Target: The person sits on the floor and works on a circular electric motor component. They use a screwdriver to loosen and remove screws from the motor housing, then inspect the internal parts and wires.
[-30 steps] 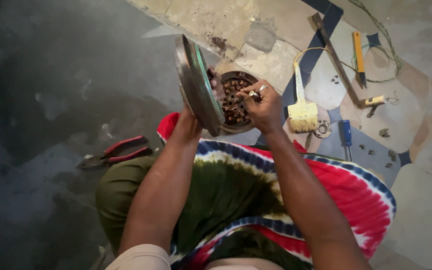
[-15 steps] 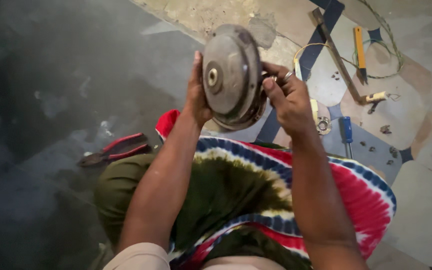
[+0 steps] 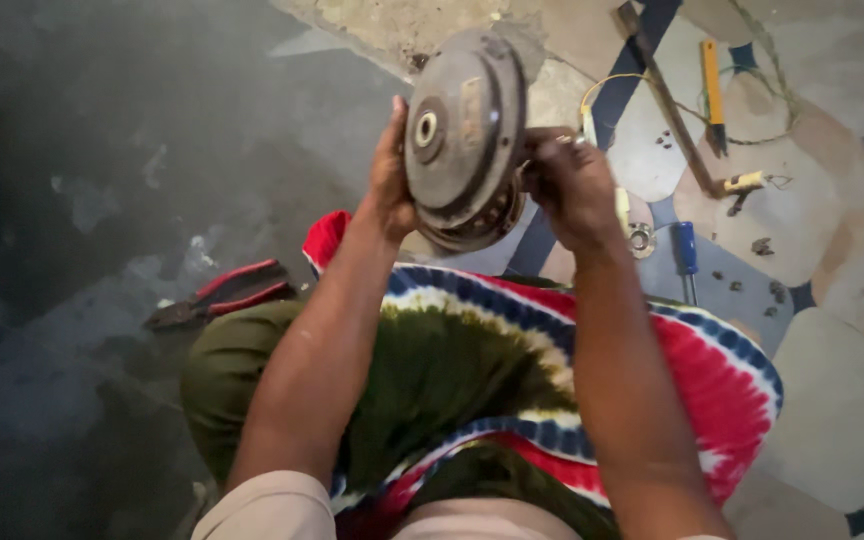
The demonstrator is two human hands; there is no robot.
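While left hand (image 3: 392, 180) grips round metal motor housing (image 3: 464, 135) upright, right hand (image 3: 570, 185) pinches its far rim; pliers (image 3: 220, 295) lie left, screwdriver (image 3: 687, 255) right, on floor.

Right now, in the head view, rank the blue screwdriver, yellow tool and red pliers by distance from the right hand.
1. Blue screwdriver, just right of the right hand.
2. Yellow tool, up right.
3. Red pliers, far left on the dark floor.

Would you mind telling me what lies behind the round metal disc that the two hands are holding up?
Behind the round metal disc, a second round part shows only at the lower rim. The right hand reaches behind it; its fingertips are hidden. The left hand grips the near edge.
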